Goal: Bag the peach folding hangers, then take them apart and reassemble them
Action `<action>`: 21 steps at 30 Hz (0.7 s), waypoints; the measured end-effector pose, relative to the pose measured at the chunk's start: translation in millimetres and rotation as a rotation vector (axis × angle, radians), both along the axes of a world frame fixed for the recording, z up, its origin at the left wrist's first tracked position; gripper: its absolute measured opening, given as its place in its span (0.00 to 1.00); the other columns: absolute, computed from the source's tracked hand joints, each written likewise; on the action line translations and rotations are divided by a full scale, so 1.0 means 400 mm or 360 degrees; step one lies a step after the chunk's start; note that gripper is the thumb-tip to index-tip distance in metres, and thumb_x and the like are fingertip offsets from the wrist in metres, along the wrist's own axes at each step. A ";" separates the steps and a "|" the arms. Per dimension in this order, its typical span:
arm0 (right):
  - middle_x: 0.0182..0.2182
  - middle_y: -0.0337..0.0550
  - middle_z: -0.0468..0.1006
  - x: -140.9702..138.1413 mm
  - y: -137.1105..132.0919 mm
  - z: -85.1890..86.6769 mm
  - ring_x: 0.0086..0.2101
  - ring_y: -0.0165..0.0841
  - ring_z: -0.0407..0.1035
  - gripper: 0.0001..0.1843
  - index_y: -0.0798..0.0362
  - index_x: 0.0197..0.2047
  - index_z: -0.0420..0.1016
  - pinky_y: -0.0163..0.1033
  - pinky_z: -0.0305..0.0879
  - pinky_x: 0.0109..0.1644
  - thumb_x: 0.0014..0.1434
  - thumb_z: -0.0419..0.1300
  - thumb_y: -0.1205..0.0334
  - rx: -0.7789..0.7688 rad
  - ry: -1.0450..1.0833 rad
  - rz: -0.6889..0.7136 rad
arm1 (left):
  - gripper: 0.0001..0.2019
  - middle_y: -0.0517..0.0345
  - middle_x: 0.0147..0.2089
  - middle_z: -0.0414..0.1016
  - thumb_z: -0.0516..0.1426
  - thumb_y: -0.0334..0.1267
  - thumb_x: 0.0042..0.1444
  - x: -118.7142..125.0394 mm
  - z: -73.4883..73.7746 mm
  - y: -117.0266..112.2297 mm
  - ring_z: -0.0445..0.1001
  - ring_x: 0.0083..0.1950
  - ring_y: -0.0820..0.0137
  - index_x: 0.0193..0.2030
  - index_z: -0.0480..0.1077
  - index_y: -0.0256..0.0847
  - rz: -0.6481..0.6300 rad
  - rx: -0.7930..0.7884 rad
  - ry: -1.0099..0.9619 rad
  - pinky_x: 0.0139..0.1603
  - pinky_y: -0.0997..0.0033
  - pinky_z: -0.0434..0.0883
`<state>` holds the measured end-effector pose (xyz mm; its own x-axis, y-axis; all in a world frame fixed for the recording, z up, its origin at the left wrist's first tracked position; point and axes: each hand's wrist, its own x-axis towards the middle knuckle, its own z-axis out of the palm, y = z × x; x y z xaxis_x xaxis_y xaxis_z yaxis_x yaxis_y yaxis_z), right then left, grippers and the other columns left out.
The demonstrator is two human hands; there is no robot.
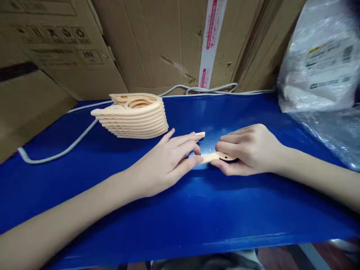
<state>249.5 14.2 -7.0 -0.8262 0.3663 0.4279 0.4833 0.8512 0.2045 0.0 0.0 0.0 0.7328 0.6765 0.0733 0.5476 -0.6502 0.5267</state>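
Both hands are on a small cream-coloured plastic piece [209,158] just above or on the blue tabletop; I cannot tell if it touches. My left hand [171,159] pinches its left end between thumb and bent finger, other fingers stretched out. My right hand [247,152] has its fingers curled round the right end, where a rounded part with a dark hole [225,157] shows. Another cream-coloured end [200,134] sticks out past my left fingertips; whether it belongs to the same piece is hidden. Beyond my left hand stands a neat stack of curved cream-coloured plastic pieces [137,118] with cut-out openings.
The blue table [180,221] ends at a front edge near me. Cardboard boxes [157,45] wall off the back and left. A white cable [70,148] runs along the back and loops at left. A clear plastic bag [320,63] with a label lies at the back right.
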 end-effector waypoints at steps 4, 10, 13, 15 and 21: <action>0.17 0.33 0.61 0.004 -0.001 0.007 0.18 0.25 0.53 0.29 0.52 0.24 0.62 0.36 0.44 0.24 0.69 0.49 0.40 -0.0284 0.0009 0.0209 | 0.14 0.50 0.71 0.65 0.48 0.40 0.70 0.000 -0.014 0.010 0.61 0.72 0.64 0.55 0.69 0.41 0.0071 -0.0121 -0.0320 0.72 0.56 0.59; 0.18 0.32 0.55 -0.022 -0.027 0.017 0.21 0.26 0.47 0.31 0.51 0.22 0.51 0.38 0.44 0.29 0.66 0.51 0.37 -0.0642 0.0248 0.0338 | 0.19 0.47 0.68 0.68 0.56 0.31 0.58 -0.007 -0.031 0.029 0.61 0.73 0.65 0.57 0.69 0.36 0.0108 -0.0297 -0.0542 0.73 0.64 0.59; 0.19 0.33 0.56 -0.036 -0.034 0.019 0.24 0.28 0.50 0.25 0.51 0.22 0.51 0.39 0.47 0.33 0.68 0.49 0.48 -0.0679 0.0260 0.0386 | 0.20 0.48 0.66 0.70 0.56 0.29 0.58 -0.008 -0.039 0.037 0.62 0.72 0.66 0.58 0.68 0.35 0.0135 -0.0300 -0.0596 0.73 0.66 0.57; 0.21 0.36 0.61 -0.041 -0.033 0.017 0.27 0.30 0.53 0.20 0.51 0.23 0.54 0.41 0.51 0.38 0.67 0.47 0.55 -0.0666 0.0241 0.0399 | 0.20 0.50 0.66 0.71 0.56 0.28 0.58 -0.007 -0.042 0.038 0.64 0.71 0.67 0.59 0.68 0.35 0.0158 -0.0277 -0.0585 0.72 0.68 0.59; 0.44 0.51 0.75 -0.033 -0.018 0.003 0.43 0.39 0.65 0.16 0.54 0.36 0.68 0.47 0.56 0.47 0.68 0.50 0.52 -0.0359 0.0246 0.0237 | 0.17 0.55 0.57 0.76 0.57 0.30 0.60 -0.004 -0.036 0.031 0.73 0.61 0.70 0.56 0.70 0.36 0.0205 -0.0065 -0.0524 0.61 0.75 0.67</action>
